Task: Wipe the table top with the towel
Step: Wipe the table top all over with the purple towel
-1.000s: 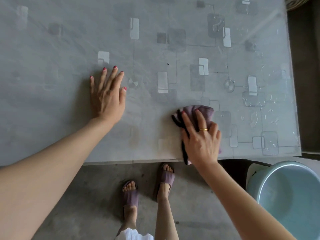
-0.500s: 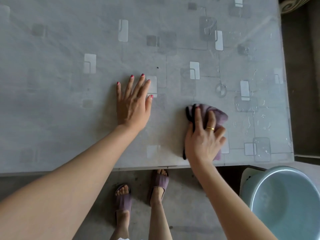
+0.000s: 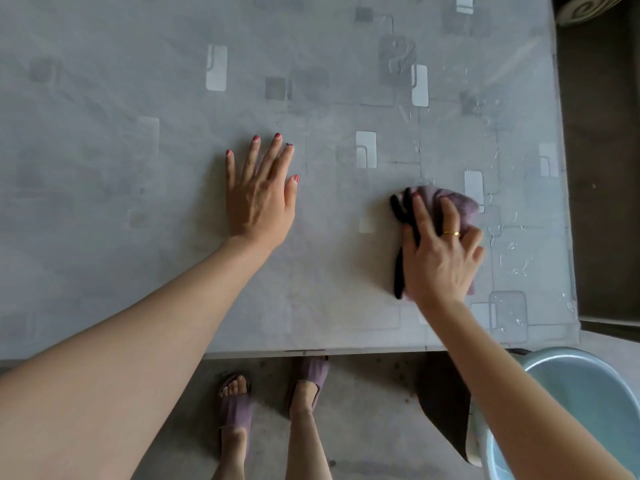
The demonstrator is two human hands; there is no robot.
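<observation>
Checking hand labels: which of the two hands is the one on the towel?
The right hand, wearing a gold ring, presses the purple towel. The left hand lies flat on the bare table top.

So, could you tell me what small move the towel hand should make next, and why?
Probably slide the towel rightward: water streaks still glisten just beyond it toward the table edge, with the right hand pressing on the towel and the left hand braced flat.

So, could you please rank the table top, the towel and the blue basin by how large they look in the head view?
1. table top
2. blue basin, cut off by the frame and nearer, so unsure
3. towel, partly hidden under the right hand
</observation>
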